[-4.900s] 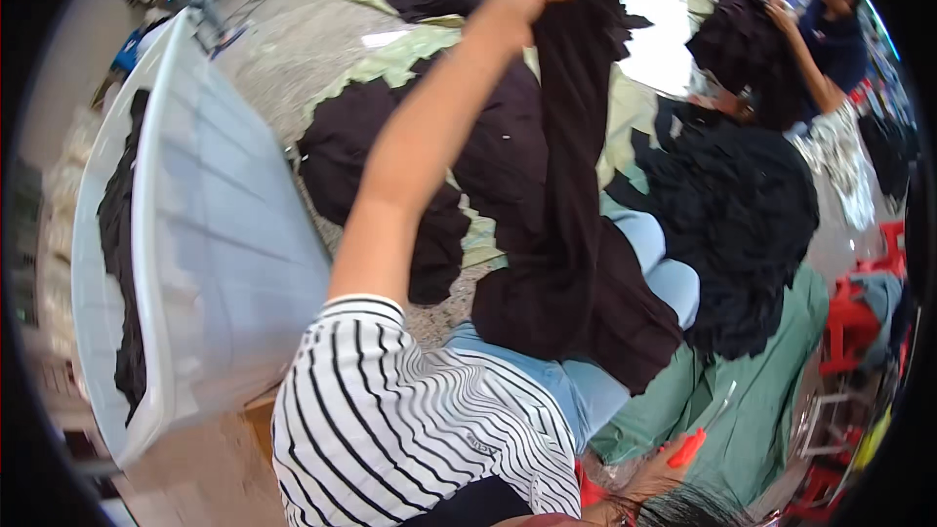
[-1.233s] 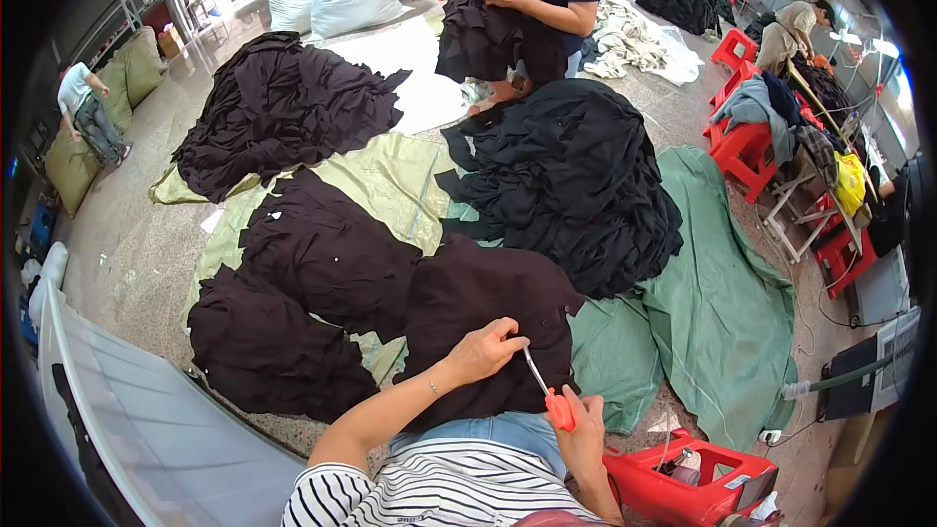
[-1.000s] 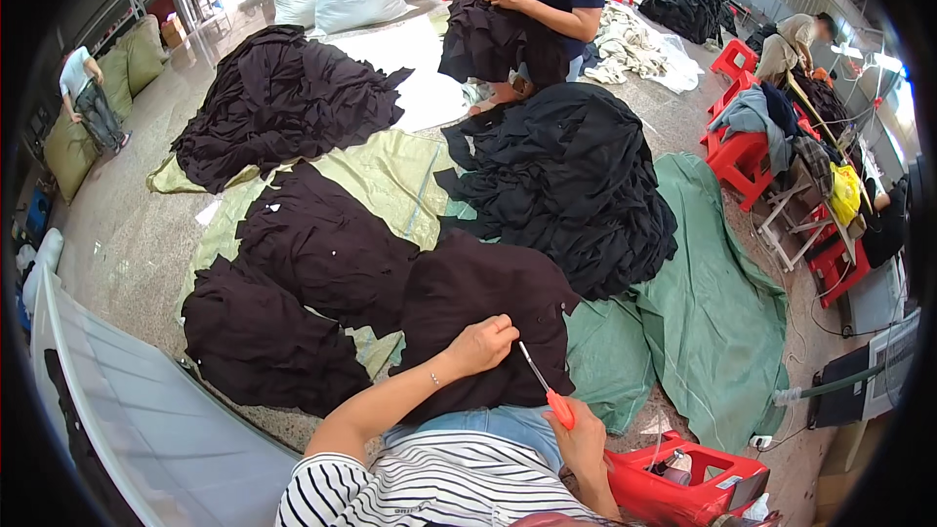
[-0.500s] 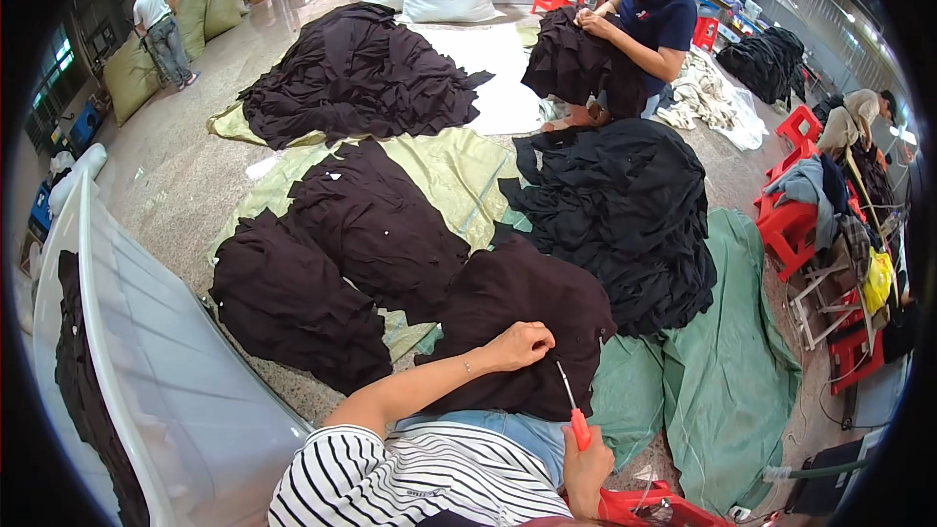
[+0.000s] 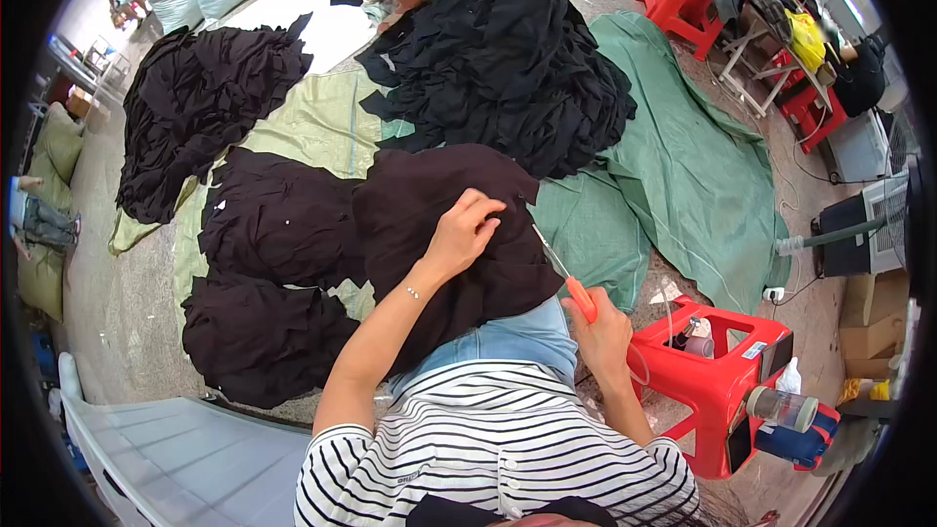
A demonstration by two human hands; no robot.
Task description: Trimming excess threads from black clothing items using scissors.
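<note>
A dark brown garment (image 5: 439, 185) lies over my lap, its far part against other dark cloth. My left hand (image 5: 467, 232) is over it, fingers bent, with a gap between thumb and forefinger and nothing visible in them. My right hand (image 5: 603, 334) grips a red-handled tool (image 5: 582, 300) with a thin metal shaft, much like a screwdriver. The shaft points up and left along the garment's right edge; whether its tip touches the cloth I cannot tell.
Dark brown heaps (image 5: 264, 332) lie to the left, a black heap (image 5: 508, 68) beyond. Green sheeting (image 5: 683, 166) covers the floor on the right. Beside my right arm stands a red stool (image 5: 703, 385) with a glass jar (image 5: 781, 408) near its edge. A pale bin (image 5: 195, 449) is lower left.
My view has turned down and to the right, bringing the red stool into fuller sight. My left thumb and forefinger, pinched together before, are now apart. The tool stays in my right hand.
</note>
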